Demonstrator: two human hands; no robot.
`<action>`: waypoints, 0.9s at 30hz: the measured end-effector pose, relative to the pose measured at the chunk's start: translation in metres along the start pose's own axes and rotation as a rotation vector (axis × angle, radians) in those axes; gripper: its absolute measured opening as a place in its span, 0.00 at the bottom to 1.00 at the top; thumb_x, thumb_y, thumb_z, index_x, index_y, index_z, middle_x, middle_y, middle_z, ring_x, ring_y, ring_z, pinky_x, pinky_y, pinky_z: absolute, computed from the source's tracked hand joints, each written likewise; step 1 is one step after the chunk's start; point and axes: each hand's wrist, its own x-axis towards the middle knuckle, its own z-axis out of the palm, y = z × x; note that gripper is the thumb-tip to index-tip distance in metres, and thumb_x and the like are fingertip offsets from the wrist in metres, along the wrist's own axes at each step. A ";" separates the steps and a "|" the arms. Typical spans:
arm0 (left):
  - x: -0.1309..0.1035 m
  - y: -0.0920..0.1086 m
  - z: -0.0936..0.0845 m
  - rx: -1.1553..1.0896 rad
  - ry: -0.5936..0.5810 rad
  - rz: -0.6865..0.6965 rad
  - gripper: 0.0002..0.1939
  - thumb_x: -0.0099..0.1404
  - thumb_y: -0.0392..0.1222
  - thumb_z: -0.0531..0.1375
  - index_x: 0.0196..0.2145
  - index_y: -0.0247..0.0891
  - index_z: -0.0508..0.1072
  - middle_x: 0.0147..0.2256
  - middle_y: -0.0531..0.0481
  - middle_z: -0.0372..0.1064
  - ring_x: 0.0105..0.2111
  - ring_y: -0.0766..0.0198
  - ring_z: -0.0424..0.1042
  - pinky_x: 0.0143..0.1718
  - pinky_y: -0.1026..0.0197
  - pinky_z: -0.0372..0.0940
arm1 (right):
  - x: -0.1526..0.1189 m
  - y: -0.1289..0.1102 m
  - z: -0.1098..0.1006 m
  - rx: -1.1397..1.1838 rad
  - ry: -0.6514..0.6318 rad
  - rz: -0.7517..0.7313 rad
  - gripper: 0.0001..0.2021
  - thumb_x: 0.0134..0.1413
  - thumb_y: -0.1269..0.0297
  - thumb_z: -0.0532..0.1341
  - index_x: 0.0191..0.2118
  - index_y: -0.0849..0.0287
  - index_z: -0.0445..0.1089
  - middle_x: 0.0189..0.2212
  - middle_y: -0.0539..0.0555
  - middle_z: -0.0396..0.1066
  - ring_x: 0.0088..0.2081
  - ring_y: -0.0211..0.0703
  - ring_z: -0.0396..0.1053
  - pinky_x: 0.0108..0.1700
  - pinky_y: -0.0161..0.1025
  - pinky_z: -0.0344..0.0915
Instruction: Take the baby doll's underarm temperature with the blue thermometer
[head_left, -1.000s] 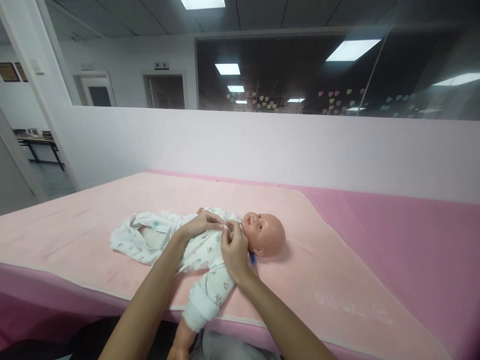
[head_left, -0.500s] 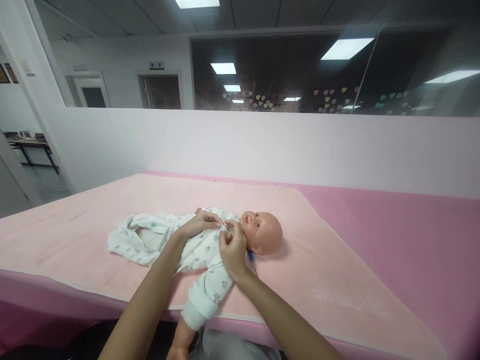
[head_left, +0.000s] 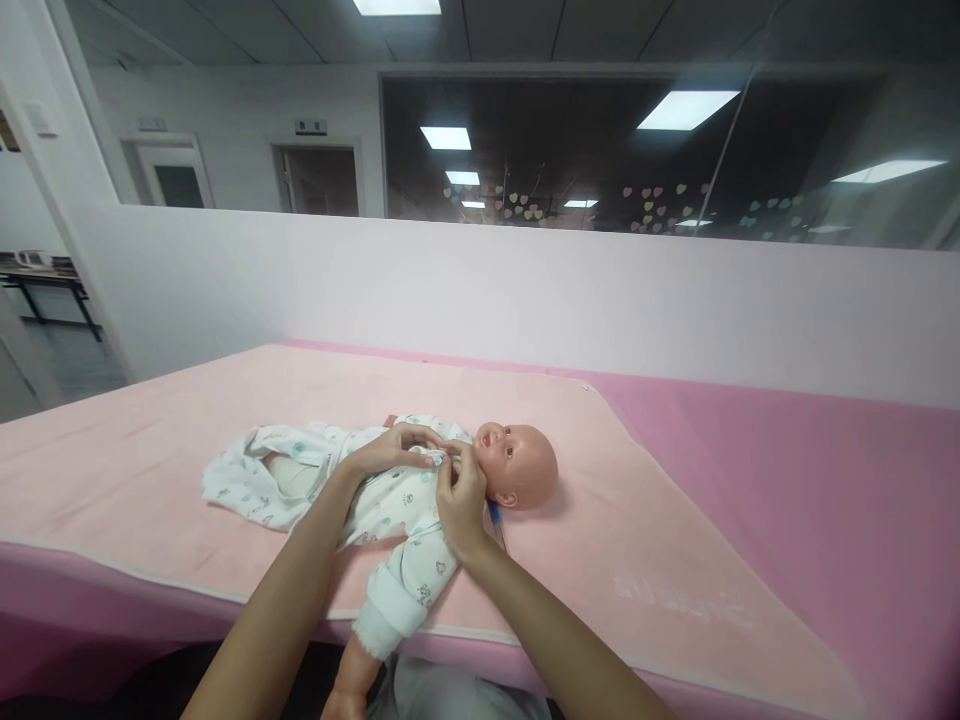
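Observation:
A baby doll (head_left: 529,465) lies on its back with its head to the right. It wears a white romper (head_left: 386,505) with small printed figures. At the romper's neckline both hands meet, just below the doll's chin. My left hand (head_left: 394,447) pinches the cloth of the front edge, its fingers bent over the chest. My right hand (head_left: 461,495) is closed on the same neckline from the head side, thumb and forefinger together. Whatever small fastener may be between the fingertips is hidden. One doll arm (head_left: 356,670) hangs over the near table edge.
A peach mat (head_left: 600,540) covers much of the pink surface (head_left: 847,470). Behind it stands a low white wall (head_left: 525,300) with glass above. Something blue (head_left: 495,513) shows beneath the doll's neck. A table (head_left: 52,275) stands far left, beyond an opening.
My left fingers have shifted slightly at the neckline, while the right hand keeps its pinch. The whole view has moved a little, and the doll lies as before.

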 end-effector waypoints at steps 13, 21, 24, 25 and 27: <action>-0.009 0.004 0.003 -0.004 0.169 0.012 0.14 0.55 0.46 0.61 0.40 0.40 0.74 0.40 0.48 0.71 0.44 0.58 0.67 0.47 0.60 0.60 | 0.000 -0.007 -0.003 -0.105 -0.014 -0.111 0.13 0.47 0.76 0.48 0.38 0.58 0.64 0.34 0.54 0.65 0.36 0.41 0.65 0.36 0.36 0.63; -0.048 0.010 0.000 0.014 0.201 0.019 0.19 0.53 0.44 0.63 0.44 0.39 0.72 0.48 0.45 0.67 0.51 0.53 0.62 0.52 0.55 0.56 | 0.007 -0.013 -0.005 -0.280 -0.078 -0.132 0.13 0.52 0.74 0.48 0.40 0.59 0.65 0.36 0.55 0.67 0.37 0.42 0.66 0.37 0.37 0.63; -0.055 0.008 0.004 0.041 0.218 0.035 0.22 0.50 0.41 0.66 0.44 0.38 0.72 0.49 0.44 0.66 0.52 0.53 0.61 0.55 0.52 0.54 | 0.007 -0.012 -0.005 -0.310 -0.073 -0.129 0.15 0.52 0.75 0.46 0.41 0.59 0.65 0.37 0.55 0.66 0.38 0.42 0.66 0.37 0.36 0.63; -0.055 0.007 0.006 0.061 0.245 0.038 0.23 0.49 0.40 0.66 0.44 0.38 0.71 0.49 0.44 0.66 0.52 0.53 0.61 0.55 0.52 0.54 | 0.006 -0.012 -0.005 -0.318 -0.074 -0.140 0.16 0.52 0.76 0.45 0.41 0.59 0.65 0.38 0.55 0.66 0.38 0.42 0.66 0.36 0.36 0.63; -0.055 0.004 0.009 0.097 0.300 0.031 0.24 0.48 0.40 0.66 0.45 0.38 0.71 0.48 0.43 0.66 0.52 0.53 0.61 0.55 0.52 0.55 | 0.005 -0.013 -0.004 -0.339 -0.102 -0.206 0.18 0.50 0.78 0.45 0.42 0.58 0.65 0.39 0.55 0.66 0.38 0.41 0.66 0.35 0.35 0.62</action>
